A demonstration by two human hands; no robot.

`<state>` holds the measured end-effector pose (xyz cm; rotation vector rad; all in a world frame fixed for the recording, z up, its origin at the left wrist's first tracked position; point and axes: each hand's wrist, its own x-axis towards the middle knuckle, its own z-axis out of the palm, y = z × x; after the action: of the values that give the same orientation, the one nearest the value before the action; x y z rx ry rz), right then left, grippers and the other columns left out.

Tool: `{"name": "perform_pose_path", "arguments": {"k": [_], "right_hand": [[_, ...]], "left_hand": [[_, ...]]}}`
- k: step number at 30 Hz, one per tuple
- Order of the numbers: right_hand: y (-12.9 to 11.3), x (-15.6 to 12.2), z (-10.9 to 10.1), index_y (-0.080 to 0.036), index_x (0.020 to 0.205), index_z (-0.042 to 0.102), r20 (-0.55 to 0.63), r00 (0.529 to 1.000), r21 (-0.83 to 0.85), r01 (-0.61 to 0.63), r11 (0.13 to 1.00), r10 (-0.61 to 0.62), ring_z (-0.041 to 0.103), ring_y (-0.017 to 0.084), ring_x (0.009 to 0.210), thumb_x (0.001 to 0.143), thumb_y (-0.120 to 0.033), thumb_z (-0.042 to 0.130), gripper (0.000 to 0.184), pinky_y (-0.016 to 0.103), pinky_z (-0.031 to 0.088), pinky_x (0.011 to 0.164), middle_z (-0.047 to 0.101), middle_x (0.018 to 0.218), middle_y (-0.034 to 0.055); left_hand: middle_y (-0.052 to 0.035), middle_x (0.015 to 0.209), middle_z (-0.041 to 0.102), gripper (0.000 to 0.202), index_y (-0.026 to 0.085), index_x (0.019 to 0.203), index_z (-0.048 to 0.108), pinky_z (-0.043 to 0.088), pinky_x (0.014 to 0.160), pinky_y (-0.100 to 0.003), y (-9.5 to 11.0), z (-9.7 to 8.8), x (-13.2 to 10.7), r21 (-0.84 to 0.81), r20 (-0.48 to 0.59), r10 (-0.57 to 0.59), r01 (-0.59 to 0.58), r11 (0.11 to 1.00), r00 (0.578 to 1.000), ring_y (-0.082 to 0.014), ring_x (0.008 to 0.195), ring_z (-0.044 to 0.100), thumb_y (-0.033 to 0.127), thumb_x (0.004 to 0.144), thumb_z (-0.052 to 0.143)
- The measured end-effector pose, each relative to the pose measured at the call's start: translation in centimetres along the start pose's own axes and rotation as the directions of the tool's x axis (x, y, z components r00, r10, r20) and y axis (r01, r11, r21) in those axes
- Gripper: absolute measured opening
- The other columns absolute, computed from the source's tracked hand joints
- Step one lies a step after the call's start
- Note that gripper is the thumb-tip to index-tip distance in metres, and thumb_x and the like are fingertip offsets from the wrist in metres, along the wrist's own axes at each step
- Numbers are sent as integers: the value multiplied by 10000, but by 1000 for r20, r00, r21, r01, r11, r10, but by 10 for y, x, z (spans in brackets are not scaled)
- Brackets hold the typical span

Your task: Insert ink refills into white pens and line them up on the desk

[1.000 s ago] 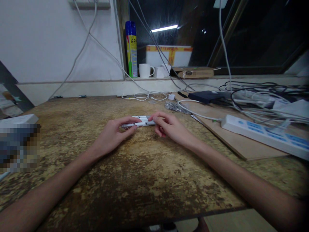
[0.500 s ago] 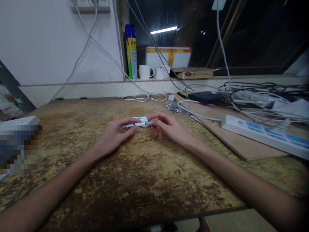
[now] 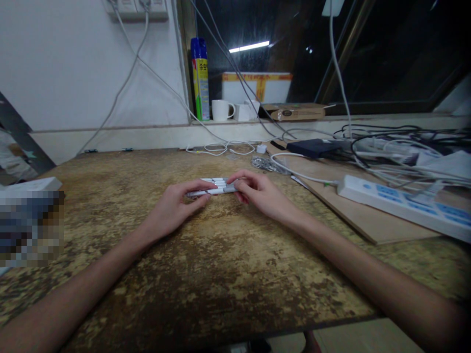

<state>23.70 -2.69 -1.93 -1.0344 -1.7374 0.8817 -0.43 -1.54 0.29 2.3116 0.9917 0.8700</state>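
A small bundle of white pen-like sticks (image 3: 215, 186) lies flat on the worn, mottled wooden table (image 3: 206, 264), near its middle. My left hand (image 3: 172, 206) pinches the bundle's left end with thumb and fingers. My right hand (image 3: 259, 193) has its fingers curled around the right end. Both forearms reach in from the bottom corners.
A white power strip (image 3: 401, 206) rests on a wooden board (image 3: 353, 215) at the right, among tangled cables (image 3: 386, 142). A spray can (image 3: 200, 78) and a white mug (image 3: 222, 109) stand on the sill. A white box (image 3: 31, 185) sits at the left edge.
Both hands stay on the bundle; the fingers shifted slightly and the bundle is pressed a little tighter together. The view tilted up a touch.
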Motion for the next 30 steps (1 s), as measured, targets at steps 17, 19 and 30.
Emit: {"name": "perform_pose_path", "arguments": {"k": [17,19,30], "right_hand": [[-6,-3,0,-204,1117,673,31,998,-73,58,996,-55,505,157,662,1008,-396,535,260,295,343,615,561,724,-13],[-10,-5,-2,-203,1116,684,64,996,-80,59,995,-54,463,152,632,1018,-410,520,281,292,304,594,516,684,-24],[-18,-7,-4,-191,1127,631,176,984,147,-68,987,42,525,156,618,1022,-313,462,234,302,393,648,584,644,-20]], "left_hand": [[-59,1231,761,297,244,1188,767,471,1068,-399,-1,0,1,-77,9,-17,18,997,1000,-261,1127,691,381,958,638],[-63,1207,770,291,238,1168,776,474,1065,-404,-2,-2,0,-84,8,-16,16,996,1000,-264,1113,696,387,954,648],[-81,998,806,401,232,1164,751,573,788,-373,-4,1,3,-323,-49,-238,210,923,970,-247,883,736,417,814,811]]}}
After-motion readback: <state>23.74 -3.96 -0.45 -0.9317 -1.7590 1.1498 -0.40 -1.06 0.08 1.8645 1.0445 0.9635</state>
